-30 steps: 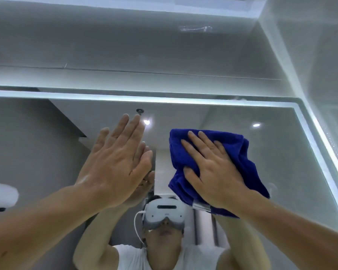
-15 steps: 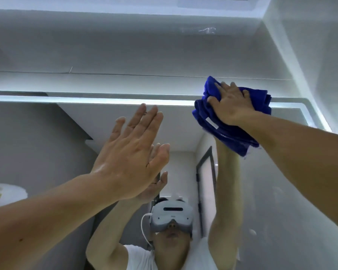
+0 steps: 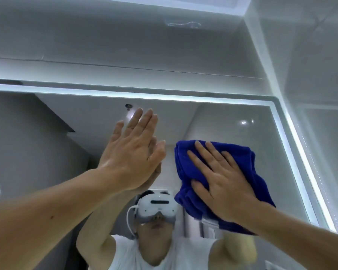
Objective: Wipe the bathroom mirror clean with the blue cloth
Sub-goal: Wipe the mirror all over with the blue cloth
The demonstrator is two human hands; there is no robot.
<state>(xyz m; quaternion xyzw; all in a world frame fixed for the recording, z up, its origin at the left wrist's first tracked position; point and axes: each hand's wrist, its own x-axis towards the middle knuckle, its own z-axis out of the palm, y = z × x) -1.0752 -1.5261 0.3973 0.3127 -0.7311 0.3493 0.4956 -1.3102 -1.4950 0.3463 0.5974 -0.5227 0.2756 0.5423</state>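
The bathroom mirror (image 3: 232, 117) fills the lower part of the view, framed by a lit white strip. A bunched blue cloth (image 3: 240, 158) lies flat against the glass right of centre. My right hand (image 3: 220, 180) presses on it with straight, spread fingers. My left hand (image 3: 131, 158) rests flat on the mirror left of the cloth, fingers straight and pointing up. A white tag shows at the cloth's lower edge. The glass reflects a person in a white shirt and headset, both arms raised.
The mirror's lit top edge (image 3: 164, 97) runs across the view, and its lit right edge (image 3: 304, 164) slants down beside a white side wall (image 3: 310, 65). A white panel (image 3: 125, 39) rises above the mirror.
My right hand has brought the cloth down from the mirror's top edge to the glass right of centre. Its fingers now lie flat and spread. My left hand stays flat on the mirror.
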